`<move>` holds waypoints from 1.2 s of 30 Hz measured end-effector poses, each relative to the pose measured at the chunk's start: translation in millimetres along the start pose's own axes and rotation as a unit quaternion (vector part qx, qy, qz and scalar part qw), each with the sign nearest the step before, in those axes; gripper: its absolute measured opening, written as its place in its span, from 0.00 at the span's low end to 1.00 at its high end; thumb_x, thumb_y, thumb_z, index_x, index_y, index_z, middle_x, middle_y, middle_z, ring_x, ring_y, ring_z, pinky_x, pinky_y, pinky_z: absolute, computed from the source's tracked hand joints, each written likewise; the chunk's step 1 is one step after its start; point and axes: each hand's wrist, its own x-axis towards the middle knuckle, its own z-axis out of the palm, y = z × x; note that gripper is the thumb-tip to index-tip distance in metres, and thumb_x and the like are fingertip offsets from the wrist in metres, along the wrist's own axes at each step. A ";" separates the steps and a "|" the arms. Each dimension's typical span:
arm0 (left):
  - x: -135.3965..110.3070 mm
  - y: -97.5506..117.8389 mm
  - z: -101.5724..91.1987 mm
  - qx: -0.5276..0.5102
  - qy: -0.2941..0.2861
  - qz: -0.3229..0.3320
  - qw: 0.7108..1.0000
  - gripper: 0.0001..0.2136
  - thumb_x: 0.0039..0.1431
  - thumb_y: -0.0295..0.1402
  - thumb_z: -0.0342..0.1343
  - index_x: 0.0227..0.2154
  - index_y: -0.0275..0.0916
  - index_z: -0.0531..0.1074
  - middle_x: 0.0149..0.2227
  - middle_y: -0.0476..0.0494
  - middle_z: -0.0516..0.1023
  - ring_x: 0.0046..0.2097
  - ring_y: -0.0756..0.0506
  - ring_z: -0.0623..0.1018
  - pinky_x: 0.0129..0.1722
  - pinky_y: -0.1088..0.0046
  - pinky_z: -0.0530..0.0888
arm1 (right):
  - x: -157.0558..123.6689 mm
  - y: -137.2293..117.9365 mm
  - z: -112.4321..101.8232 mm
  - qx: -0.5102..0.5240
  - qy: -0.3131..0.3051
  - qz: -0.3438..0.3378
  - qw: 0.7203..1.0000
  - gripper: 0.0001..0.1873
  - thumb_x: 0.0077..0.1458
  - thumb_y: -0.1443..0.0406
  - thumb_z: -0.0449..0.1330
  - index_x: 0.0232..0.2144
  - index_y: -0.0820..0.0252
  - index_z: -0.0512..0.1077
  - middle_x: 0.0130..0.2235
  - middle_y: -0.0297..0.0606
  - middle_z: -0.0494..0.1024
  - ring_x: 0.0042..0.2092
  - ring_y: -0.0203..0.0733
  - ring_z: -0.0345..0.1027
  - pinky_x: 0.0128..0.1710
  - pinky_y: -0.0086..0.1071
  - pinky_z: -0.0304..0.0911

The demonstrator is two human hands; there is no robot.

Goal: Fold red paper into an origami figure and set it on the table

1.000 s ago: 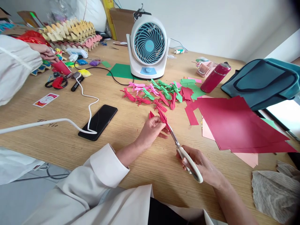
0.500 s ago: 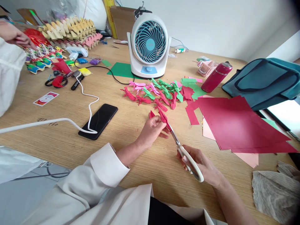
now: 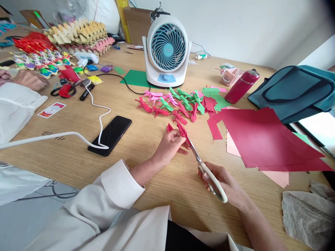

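Note:
My left hand (image 3: 169,148) pinches a small folded red paper figure (image 3: 180,129) just above the wooden table (image 3: 162,181). My right hand (image 3: 227,186) grips white-handled scissors (image 3: 209,174), whose blades reach into the lower edge of that red figure. Just beyond lies a scatter of folded red, pink and green paper figures (image 3: 178,103). A stack of red paper sheets (image 3: 264,137) lies to the right of my hands.
A white desk fan (image 3: 166,52) stands at the back centre. A black phone (image 3: 110,135) with a white cable lies left of my hands. A red bottle (image 3: 241,86) and teal bag (image 3: 293,92) sit right. Another person's hand (image 3: 26,79) rests at the far left near coloured paper crafts.
My hands, the scissors and the red figure have hardly moved. The other person's hand at the far left drew back from the coloured crafts and now rests lower on the table.

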 end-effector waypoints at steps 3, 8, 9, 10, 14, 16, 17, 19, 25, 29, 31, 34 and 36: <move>0.1 0.4 0.3 0.000 -0.001 0.001 1.000 0.06 0.49 0.31 0.57 0.27 0.37 0.65 0.26 0.50 0.75 0.26 0.52 0.78 0.21 0.79 0.77 | -0.1 -1.2 1.0 0.002 0.002 -0.006 1.000 0.24 0.59 0.44 0.57 0.30 0.58 0.65 0.25 0.30 0.63 0.26 0.34 0.56 0.24 0.28 0.53; -0.1 1.4 0.3 0.000 -0.002 -0.001 1.000 0.07 0.49 0.32 0.58 0.27 0.37 0.65 0.25 0.50 0.75 0.26 0.51 0.78 0.23 0.78 0.77 | -0.6 -2.2 1.6 0.006 0.002 -0.015 1.000 0.24 0.59 0.44 0.57 0.28 0.58 0.63 0.24 0.30 0.63 0.25 0.33 0.56 0.24 0.28 0.53; -0.2 1.4 0.2 0.000 -0.002 0.000 1.000 0.07 0.49 0.32 0.58 0.27 0.37 0.65 0.25 0.50 0.75 0.26 0.51 0.78 0.23 0.78 0.77 | -0.7 -2.1 1.7 0.005 0.002 -0.016 1.000 0.25 0.59 0.44 0.57 0.28 0.58 0.63 0.24 0.29 0.63 0.25 0.33 0.56 0.24 0.28 0.53; -0.2 1.4 -0.1 -0.001 -0.003 0.000 1.000 0.07 0.49 0.32 0.58 0.27 0.37 0.65 0.25 0.50 0.75 0.26 0.51 0.78 0.23 0.78 0.77 | -0.8 -2.1 1.7 0.003 0.003 -0.017 1.000 0.25 0.59 0.44 0.57 0.27 0.58 0.63 0.24 0.29 0.63 0.25 0.33 0.56 0.24 0.28 0.53; 0.2 0.5 -1.1 -0.003 -0.004 0.002 1.000 0.08 0.49 0.33 0.59 0.28 0.37 0.66 0.25 0.50 0.75 0.26 0.51 0.78 0.23 0.78 0.77 | -1.0 -1.3 2.3 -0.002 0.008 -0.016 1.000 0.25 0.59 0.44 0.57 0.26 0.58 0.62 0.24 0.29 0.63 0.25 0.33 0.56 0.23 0.28 0.53; 0.8 0.4 -1.5 -0.001 -0.003 0.002 1.000 0.08 0.49 0.33 0.59 0.28 0.37 0.66 0.26 0.50 0.76 0.26 0.51 0.78 0.22 0.78 0.77 | -0.7 -0.3 2.7 -0.001 0.012 -0.012 1.000 0.25 0.59 0.44 0.57 0.26 0.58 0.61 0.23 0.29 0.62 0.24 0.32 0.55 0.23 0.28 0.53; 1.0 0.5 -1.6 -0.001 -0.003 0.003 1.000 0.08 0.48 0.33 0.59 0.28 0.37 0.66 0.26 0.50 0.76 0.26 0.52 0.77 0.22 0.78 0.77 | -0.5 0.3 2.8 0.000 0.014 -0.011 1.000 0.25 0.59 0.45 0.57 0.26 0.58 0.61 0.23 0.28 0.62 0.24 0.32 0.55 0.23 0.28 0.53; 1.3 1.0 -1.7 0.000 -0.003 0.005 1.000 0.08 0.48 0.33 0.58 0.28 0.37 0.66 0.26 0.50 0.76 0.26 0.52 0.77 0.22 0.78 0.77 | 0.0 1.3 3.1 0.002 0.016 -0.013 1.000 0.24 0.59 0.45 0.57 0.26 0.58 0.61 0.23 0.28 0.62 0.24 0.32 0.56 0.22 0.28 0.53; 0.2 1.7 -1.6 0.005 -0.011 0.003 1.000 0.07 0.49 0.33 0.58 0.28 0.37 0.66 0.26 0.50 0.76 0.25 0.52 0.77 0.22 0.78 0.77 | 0.6 -0.4 4.6 0.018 0.015 -0.016 1.000 0.24 0.58 0.45 0.58 0.27 0.59 0.64 0.23 0.30 0.65 0.24 0.33 0.57 0.23 0.28 0.51; -0.8 2.2 -1.3 0.009 -0.022 -0.003 1.000 0.06 0.48 0.31 0.57 0.28 0.36 0.67 0.25 0.50 0.76 0.26 0.52 0.77 0.22 0.78 0.78 | 0.7 -1.6 5.0 0.019 0.016 -0.015 1.000 0.24 0.58 0.45 0.58 0.28 0.59 0.64 0.23 0.29 0.65 0.24 0.33 0.56 0.23 0.28 0.51; -1.3 2.8 -0.9 0.013 -0.024 -0.005 1.000 0.05 0.48 0.31 0.57 0.27 0.36 0.67 0.25 0.50 0.75 0.26 0.52 0.76 0.22 0.78 0.78 | 0.7 -1.3 4.8 0.015 0.016 -0.015 1.000 0.24 0.59 0.45 0.57 0.29 0.59 0.65 0.23 0.29 0.65 0.24 0.33 0.57 0.23 0.28 0.51; -2.1 3.2 -0.3 0.017 -0.025 -0.004 1.000 0.05 0.48 0.31 0.56 0.27 0.36 0.67 0.25 0.50 0.75 0.25 0.52 0.76 0.22 0.78 0.78 | 0.8 0.1 4.2 0.008 0.017 -0.016 1.000 0.23 0.60 0.45 0.57 0.29 0.59 0.65 0.23 0.29 0.65 0.24 0.32 0.56 0.23 0.28 0.51; -2.3 2.9 -0.3 0.018 -0.026 -0.003 0.999 0.05 0.48 0.31 0.56 0.28 0.36 0.67 0.25 0.50 0.75 0.26 0.53 0.76 0.22 0.79 0.78 | 1.0 1.2 3.9 0.002 0.019 -0.015 1.000 0.23 0.60 0.45 0.57 0.29 0.59 0.64 0.23 0.29 0.65 0.24 0.32 0.56 0.23 0.28 0.52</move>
